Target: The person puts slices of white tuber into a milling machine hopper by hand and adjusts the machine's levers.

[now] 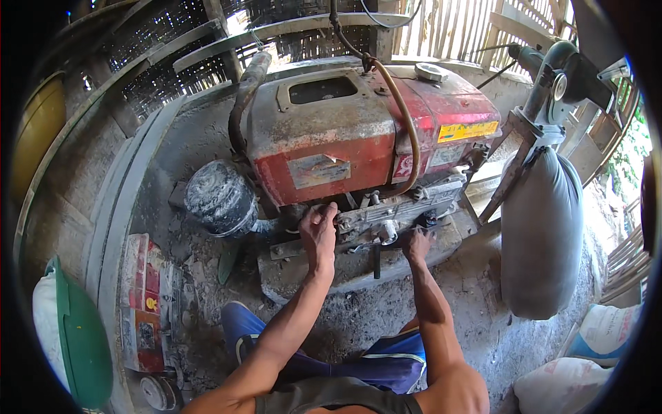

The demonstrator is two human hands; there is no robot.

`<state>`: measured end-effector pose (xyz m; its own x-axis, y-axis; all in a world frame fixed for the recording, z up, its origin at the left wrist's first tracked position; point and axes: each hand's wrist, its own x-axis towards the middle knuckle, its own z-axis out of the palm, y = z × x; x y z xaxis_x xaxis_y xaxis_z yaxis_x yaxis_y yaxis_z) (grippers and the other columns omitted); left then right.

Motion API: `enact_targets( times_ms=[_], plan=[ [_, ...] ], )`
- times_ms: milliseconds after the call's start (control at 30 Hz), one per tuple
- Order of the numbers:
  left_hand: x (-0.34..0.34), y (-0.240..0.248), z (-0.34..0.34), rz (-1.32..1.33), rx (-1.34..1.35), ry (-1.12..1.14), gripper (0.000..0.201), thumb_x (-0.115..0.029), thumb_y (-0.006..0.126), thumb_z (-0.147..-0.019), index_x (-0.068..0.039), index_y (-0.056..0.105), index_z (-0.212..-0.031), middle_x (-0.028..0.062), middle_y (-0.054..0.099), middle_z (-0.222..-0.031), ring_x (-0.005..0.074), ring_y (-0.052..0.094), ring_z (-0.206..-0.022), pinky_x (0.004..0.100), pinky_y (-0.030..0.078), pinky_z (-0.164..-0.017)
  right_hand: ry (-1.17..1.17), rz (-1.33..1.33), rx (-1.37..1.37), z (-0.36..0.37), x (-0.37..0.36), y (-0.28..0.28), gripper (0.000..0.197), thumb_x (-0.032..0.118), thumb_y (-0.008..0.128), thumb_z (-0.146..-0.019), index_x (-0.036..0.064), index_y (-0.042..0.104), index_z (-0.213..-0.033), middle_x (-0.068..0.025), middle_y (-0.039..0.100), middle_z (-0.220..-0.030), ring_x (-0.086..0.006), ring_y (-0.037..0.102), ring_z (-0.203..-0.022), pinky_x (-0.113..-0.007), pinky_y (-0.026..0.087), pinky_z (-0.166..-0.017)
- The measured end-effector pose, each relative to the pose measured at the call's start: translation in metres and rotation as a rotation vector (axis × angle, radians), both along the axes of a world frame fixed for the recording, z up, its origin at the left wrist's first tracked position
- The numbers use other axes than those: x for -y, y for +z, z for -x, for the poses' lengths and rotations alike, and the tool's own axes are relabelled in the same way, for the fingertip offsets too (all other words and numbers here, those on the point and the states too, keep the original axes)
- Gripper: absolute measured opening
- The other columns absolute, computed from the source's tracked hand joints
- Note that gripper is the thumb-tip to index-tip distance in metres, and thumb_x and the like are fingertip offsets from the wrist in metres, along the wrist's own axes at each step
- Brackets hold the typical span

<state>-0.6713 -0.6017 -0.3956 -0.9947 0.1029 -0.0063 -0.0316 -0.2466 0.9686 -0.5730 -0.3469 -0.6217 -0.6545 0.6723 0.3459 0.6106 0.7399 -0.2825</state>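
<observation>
The left hand (319,233) and right hand (417,243) seemingly work the engine (376,134) — finger grasp can't be told; the next move needs steady purchase.

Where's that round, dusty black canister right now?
In the head view, the canister sits left of centre, near the left end of the red engine and left of the left hand.

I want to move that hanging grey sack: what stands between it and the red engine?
In the head view, a slanting support stands between the sack and the engine.
</observation>
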Motion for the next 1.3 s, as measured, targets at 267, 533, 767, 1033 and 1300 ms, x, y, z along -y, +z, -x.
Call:
enact_targets(
  times_ms=[267,533,767,1033,1300],
  plan=[
    [-0.002,0.003,0.001,0.016,0.003,-0.062,0.016,-0.019,0.067,-0.088,-0.005,0.065,-0.082,-0.0013,0.059,-0.072,0.0084,0.052,-0.063,0.024,0.041,-0.057,0.179,1.0,-1.208,-0.044,0.04,0.039,0.018,0.015,0.06,-0.093,0.0032,0.058,-0.107,-0.0107,0.066,-0.092,-0.0212,0.067,-0.087,-0.035,0.054,-0.079],
    [-0.001,-0.008,0.011,-0.039,-0.069,-0.059,0.016,-0.018,0.064,-0.088,-0.003,0.064,-0.081,-0.0009,0.058,-0.067,0.0084,0.05,-0.057,0.0252,0.04,-0.054,0.013,1.203,-1.198,-0.068,0.086,0.106,0.031,0.034,0.053,-0.1,0.0074,0.058,-0.087,0.0024,0.049,-0.067,-0.0082,0.047,-0.06,-0.022,0.04,-0.057],
    [0.002,-0.012,0.009,-0.054,-0.035,-0.066,0.017,-0.017,0.065,-0.087,-0.002,0.065,-0.079,0.0011,0.064,-0.073,0.0095,0.053,-0.061,0.0264,0.042,-0.059,-0.005,1.205,-0.944,-0.063,0.179,0.145,0.035,0.042,0.045,-0.099,0.0103,0.056,-0.087,0.0051,0.043,-0.066,-0.0053,0.036,-0.052,-0.024,0.029,-0.045],
    [-0.002,-0.011,0.009,-0.111,-0.032,-0.084,0.017,-0.016,0.067,-0.087,0.0,0.066,-0.08,0.0012,0.062,-0.071,0.0105,0.053,-0.064,0.0279,0.043,-0.063,0.534,0.234,-0.473,-0.006,0.184,0.21,0.015,0.017,0.054,-0.096,0.0027,0.054,-0.095,-0.0148,0.054,-0.081,-0.0349,0.054,-0.078,-0.041,0.043,-0.069],
    [0.004,-0.011,0.012,0.01,-0.106,-0.088,0.02,-0.018,0.068,-0.086,0.001,0.066,-0.082,0.0,0.06,-0.073,0.0114,0.05,-0.069,0.0281,0.04,-0.067,0.622,-0.186,-0.23,0.006,0.16,0.239,0.012,0.016,0.057,-0.09,0.0049,0.058,-0.095,-0.0129,0.055,-0.087,-0.033,0.054,-0.088,-0.044,0.039,-0.078]
  ],
)
